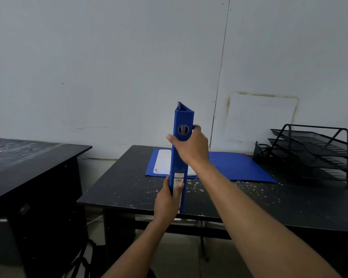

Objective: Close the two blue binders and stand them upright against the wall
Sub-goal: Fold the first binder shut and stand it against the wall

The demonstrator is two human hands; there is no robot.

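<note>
Closed blue binder [181, 125], held upright above the black table [239, 201], spine with finger hole facing you. Your right hand [191, 146] wraps the spine just below the hole; your left hand [166, 199] clasps its lower end, thumb on the label. Behind it, the second blue binder [239, 167] lies open and flat, papers [163, 161] inside, near the wall [109, 67]. Black mesh trays [313, 149] stand at right.
</note>
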